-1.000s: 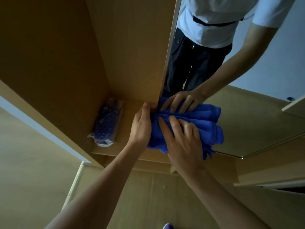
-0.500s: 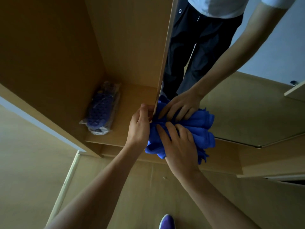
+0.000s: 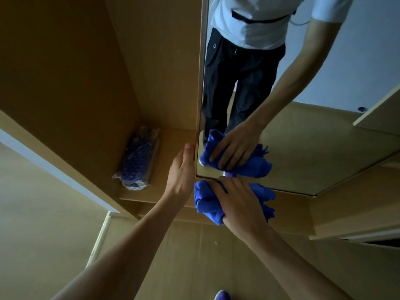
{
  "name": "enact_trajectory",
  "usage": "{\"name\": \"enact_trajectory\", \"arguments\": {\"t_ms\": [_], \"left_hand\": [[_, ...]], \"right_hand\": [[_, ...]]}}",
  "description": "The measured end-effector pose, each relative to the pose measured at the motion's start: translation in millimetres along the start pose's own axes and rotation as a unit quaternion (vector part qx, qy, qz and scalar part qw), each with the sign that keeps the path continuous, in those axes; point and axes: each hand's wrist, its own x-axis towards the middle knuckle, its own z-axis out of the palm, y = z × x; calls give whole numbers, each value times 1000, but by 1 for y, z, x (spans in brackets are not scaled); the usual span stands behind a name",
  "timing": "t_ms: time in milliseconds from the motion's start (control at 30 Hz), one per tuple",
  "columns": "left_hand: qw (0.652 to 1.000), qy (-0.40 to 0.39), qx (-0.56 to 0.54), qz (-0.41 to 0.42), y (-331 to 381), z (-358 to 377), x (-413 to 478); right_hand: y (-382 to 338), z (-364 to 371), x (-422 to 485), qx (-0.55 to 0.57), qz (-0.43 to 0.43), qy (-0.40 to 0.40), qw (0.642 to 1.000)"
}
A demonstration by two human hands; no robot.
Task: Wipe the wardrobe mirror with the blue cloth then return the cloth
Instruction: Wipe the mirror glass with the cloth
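The wardrobe mirror (image 3: 303,137) is set in an open door and reflects a person's trunk and arm. At its lower left corner my right hand (image 3: 238,202) holds the bunched blue cloth (image 3: 204,202) against the door, with the fingers spread over it. The cloth lies across the mirror's bottom edge, and its reflection shows just above. My left hand (image 3: 183,167) grips the door's left edge beside the cloth; the thumb shows and the fingers are hidden behind the edge.
The open wardrobe compartment on the left holds a bagged purple item (image 3: 136,163) on its floor. A purple shoe (image 3: 221,296) shows at the bottom edge on the wooden floor. Another wardrobe panel (image 3: 357,213) stands at the right.
My right hand has slid the cloth down from the mirror's lower part to its bottom edge. My left hand has kept its hold on the door's edge.
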Motion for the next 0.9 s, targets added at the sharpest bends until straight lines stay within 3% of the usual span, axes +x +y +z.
{"name": "enact_trajectory", "arguments": {"t_ms": [367, 667, 900], "left_hand": [[991, 11, 17, 136, 169, -5, -49], [951, -8, 1, 309, 315, -12, -75], [931, 29, 51, 361, 406, -13, -95]], "right_hand": [[11, -192, -17, -27, 21, 110, 993], [5, -353, -20, -73, -2, 247, 966], [11, -463, -12, -129, -21, 313, 941]]}}
